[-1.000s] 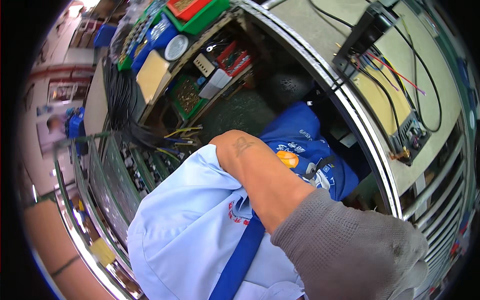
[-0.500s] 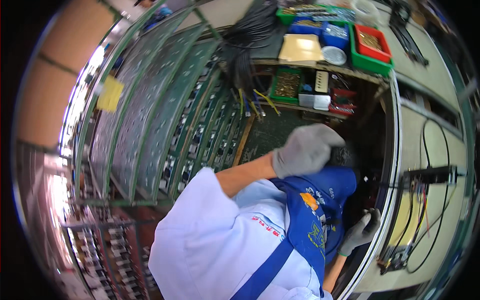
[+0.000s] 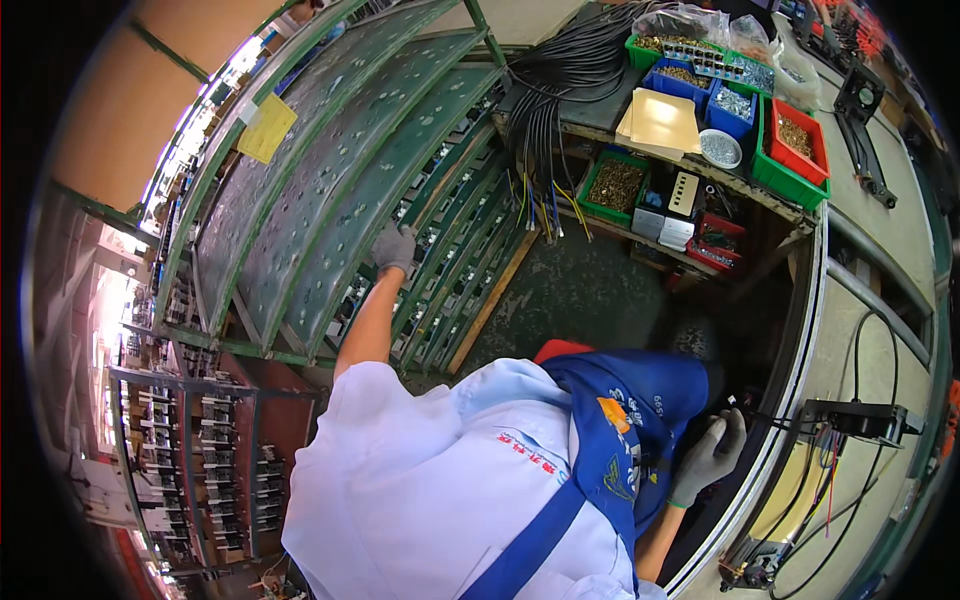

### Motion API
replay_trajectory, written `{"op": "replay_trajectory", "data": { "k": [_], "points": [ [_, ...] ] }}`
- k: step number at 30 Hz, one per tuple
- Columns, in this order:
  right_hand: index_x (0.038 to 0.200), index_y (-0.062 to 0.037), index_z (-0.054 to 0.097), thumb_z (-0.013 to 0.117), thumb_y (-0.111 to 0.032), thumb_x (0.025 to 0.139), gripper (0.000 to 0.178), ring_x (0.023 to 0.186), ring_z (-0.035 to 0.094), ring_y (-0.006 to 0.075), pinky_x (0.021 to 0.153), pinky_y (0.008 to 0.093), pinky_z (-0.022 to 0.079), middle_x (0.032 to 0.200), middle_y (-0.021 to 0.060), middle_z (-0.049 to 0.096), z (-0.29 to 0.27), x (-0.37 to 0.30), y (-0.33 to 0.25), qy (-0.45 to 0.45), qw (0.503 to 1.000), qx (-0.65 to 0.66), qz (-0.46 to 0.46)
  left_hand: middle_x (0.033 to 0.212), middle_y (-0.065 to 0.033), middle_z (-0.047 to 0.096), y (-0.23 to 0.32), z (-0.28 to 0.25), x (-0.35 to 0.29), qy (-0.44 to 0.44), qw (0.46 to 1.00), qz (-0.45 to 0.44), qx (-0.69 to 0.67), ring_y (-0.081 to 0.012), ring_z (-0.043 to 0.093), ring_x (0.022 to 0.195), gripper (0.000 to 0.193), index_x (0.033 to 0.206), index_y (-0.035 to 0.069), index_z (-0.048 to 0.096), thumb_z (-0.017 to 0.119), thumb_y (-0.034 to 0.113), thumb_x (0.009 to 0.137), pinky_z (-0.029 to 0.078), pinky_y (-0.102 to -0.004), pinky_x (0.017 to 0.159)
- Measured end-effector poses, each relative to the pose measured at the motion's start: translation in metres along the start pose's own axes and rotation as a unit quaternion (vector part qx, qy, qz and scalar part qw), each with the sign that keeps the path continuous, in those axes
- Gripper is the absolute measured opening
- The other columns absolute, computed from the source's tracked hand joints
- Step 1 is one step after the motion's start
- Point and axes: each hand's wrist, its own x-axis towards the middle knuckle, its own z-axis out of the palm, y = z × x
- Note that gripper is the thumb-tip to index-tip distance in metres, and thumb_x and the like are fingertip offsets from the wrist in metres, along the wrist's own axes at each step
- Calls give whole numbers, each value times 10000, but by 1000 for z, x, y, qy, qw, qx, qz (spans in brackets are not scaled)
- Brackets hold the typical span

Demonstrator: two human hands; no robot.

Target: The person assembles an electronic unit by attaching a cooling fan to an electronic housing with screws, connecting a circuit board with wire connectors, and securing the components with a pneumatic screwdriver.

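Observation:
My left hand (image 3: pixel 395 249), in a grey glove, reaches out to the left against the edge of a green slotted rack (image 3: pixel 340 200). Its fingertips are among the small metal and black parts (image 3: pixel 433 236) lined up in the slots. Whether they pinch one of these is hidden. Low beside the blue apron (image 3: pixel 640 430) hangs my right hand (image 3: pixel 708 458), gloved too, fingers loosely bent and apart from the thumb, nothing seen between them. Just above its fingertips is the small white end (image 3: pixel 732 400) of a black cable; contact cannot be made out.
A bundle of black cables (image 3: pixel 565 80) drapes over the bench corner. Bins of small hardware, such as a red bin (image 3: pixel 798 140), stand beside it. A black device with wires (image 3: pixel 860 420) lies on the right-hand table. Another rack of parts (image 3: pixel 215 450) stands lower left.
My left hand has swung from in front of the apron out to the rack on the left. The view has shifted slightly. My right hand stays low, now closer to the white cable end.

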Motion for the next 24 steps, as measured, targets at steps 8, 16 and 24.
{"op": "replay_trajectory", "data": {
  "k": [8,16,24],
  "points": [
    [1247,55,590,555,-90,1008,282,909,594,140,847,268,497,1072,93,646,7,4,12,-30,999,-22,32,1237,-293,625,25,33,69,-53,997,15,-60,-457,614,1132,613,1184,-4,652,454,532,962,487,-532,943],
    [1219,67,605,554,-56,996,259,968,627,176,873,293,521,1108,125,659,25,-6,29,-39,992,-78,95,1405,-287,511,116,79,127,-12,988,134,-78,-476,504,1282,651,1413,30,468,530,479,945,408,-527,1069],
    [1272,61,594,564,-93,1015,301,1034,631,199,898,308,531,1191,134,652,56,-1,43,-53,974,-152,160,1212,-305,633,181,130,208,-25,993,73,-88,-463,616,1115,645,1267,15,611,542,526,881,487,-512,928]
  ]
}}
